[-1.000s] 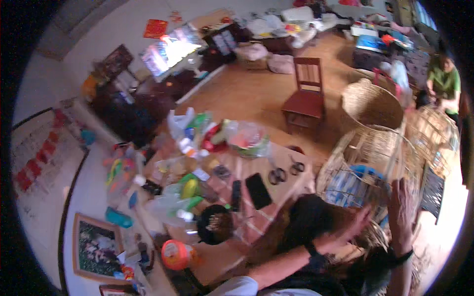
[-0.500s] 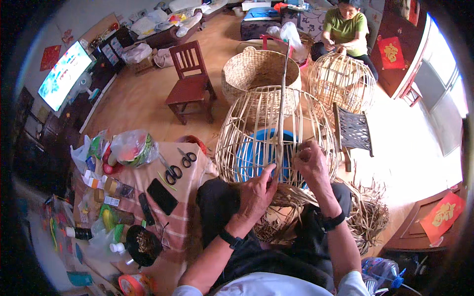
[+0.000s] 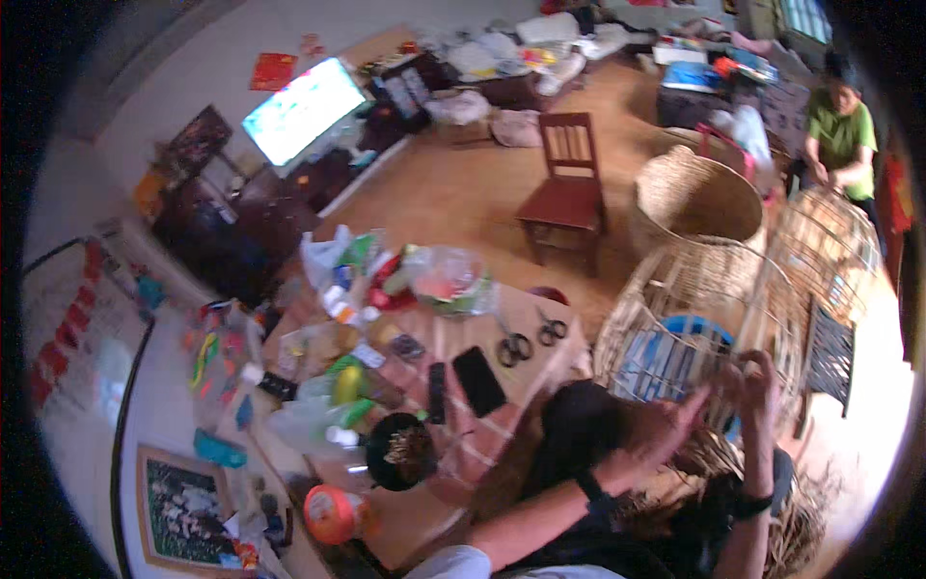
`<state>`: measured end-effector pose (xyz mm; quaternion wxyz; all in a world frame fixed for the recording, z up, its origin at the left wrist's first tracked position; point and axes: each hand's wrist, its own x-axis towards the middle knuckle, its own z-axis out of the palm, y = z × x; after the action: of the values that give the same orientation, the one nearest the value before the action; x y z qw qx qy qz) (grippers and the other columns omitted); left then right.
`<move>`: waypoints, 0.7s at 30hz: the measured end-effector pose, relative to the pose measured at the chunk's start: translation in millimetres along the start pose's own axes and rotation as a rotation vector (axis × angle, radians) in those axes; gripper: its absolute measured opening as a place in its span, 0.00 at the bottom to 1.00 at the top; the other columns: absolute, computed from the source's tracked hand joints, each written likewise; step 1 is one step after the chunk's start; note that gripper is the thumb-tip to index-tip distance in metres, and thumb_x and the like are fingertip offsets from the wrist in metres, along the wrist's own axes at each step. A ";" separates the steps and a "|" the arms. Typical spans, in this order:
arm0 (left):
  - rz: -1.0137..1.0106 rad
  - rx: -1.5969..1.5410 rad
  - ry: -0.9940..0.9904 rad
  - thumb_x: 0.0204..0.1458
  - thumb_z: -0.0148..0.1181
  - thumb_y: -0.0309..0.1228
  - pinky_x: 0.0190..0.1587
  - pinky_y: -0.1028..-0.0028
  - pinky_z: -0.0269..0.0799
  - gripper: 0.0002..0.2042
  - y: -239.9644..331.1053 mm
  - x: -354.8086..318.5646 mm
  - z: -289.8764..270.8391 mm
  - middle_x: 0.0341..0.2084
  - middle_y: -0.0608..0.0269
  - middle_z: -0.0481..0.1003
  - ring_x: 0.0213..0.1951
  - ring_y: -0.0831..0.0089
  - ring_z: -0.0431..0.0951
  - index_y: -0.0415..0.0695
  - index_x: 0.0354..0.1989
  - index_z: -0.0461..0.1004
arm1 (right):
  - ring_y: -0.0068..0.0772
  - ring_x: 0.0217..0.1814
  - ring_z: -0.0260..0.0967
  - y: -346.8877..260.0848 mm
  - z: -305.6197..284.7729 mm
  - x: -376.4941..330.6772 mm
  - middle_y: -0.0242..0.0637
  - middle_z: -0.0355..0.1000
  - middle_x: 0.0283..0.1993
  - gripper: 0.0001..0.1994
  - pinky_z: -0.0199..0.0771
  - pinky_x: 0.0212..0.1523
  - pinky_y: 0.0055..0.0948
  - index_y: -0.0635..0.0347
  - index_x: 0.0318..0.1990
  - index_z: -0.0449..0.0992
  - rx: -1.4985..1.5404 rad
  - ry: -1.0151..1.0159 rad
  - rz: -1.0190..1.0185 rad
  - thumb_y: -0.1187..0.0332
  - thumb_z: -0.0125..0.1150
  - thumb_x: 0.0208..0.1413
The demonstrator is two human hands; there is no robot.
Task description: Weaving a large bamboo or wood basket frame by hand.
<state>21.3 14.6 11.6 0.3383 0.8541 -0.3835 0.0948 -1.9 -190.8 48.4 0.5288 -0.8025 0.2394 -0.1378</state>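
An openwork basket point(image 3: 644, 299) of pale split strips stands in front of my knees, and a blue tub point(image 3: 696, 326) shows through its ribs. My left hand point(image 3: 666, 425) reaches toward the near side of the basket, its fingers smeared by motion. Close beside its fingertips is my right hand point(image 3: 757, 396), raised with thumb and fingers bent together in a pinch. Anything between those fingers is too blurred to make out. Loose dry strips point(image 3: 801, 521) lie in a heap by my right leg.
To the left, a cloth-covered table point(image 3: 453, 473) bears scissors point(image 3: 513, 349), a phone point(image 3: 478, 379), a black bowl point(image 3: 397, 463) and plastic bags. Beyond stand a red-brown chair point(image 3: 564, 203) and a woven basket point(image 3: 690, 198). A person point(image 3: 844, 140) works on another openwork basket point(image 3: 825, 241) at far right.
The view has swung left, so the table, chair and baskets sit farther right in it. My hands have come closer together, and the tall upright strip between them no longer stands out.
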 end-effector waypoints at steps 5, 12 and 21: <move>-0.086 0.021 -0.081 0.61 0.57 0.26 0.26 0.54 0.75 0.24 4.4 -2.7 -16.8 0.23 0.45 0.80 0.26 0.51 0.83 0.45 0.67 0.70 | 0.21 0.23 0.64 -4.7 5.6 -5.8 0.30 0.69 0.22 0.10 0.62 0.25 0.29 0.62 0.33 0.78 -0.097 -0.106 -0.232 0.65 0.66 0.63; -0.097 -0.098 -0.041 0.60 0.57 0.26 0.27 0.51 0.75 0.21 5.8 1.5 -10.2 0.25 0.43 0.80 0.26 0.46 0.83 0.43 0.63 0.72 | 0.21 0.29 0.63 -10.4 21.1 -5.9 0.27 0.68 0.26 0.08 0.64 0.29 0.27 0.62 0.33 0.74 0.138 -0.058 -0.201 0.68 0.65 0.60; -0.177 -0.143 0.003 0.62 0.58 0.28 0.26 0.50 0.75 0.12 23.7 8.8 -21.6 0.21 0.45 0.79 0.26 0.47 0.83 0.44 0.53 0.75 | 0.46 0.38 0.76 0.6 21.4 -7.4 0.44 0.78 0.35 0.11 0.74 0.39 0.41 0.63 0.40 0.78 -0.287 0.150 -0.267 0.72 0.68 0.49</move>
<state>12.4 12.1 43.6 0.4058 0.8582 -0.3121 0.0382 1.9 -170.3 39.5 0.3669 -0.8817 0.1869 -0.2304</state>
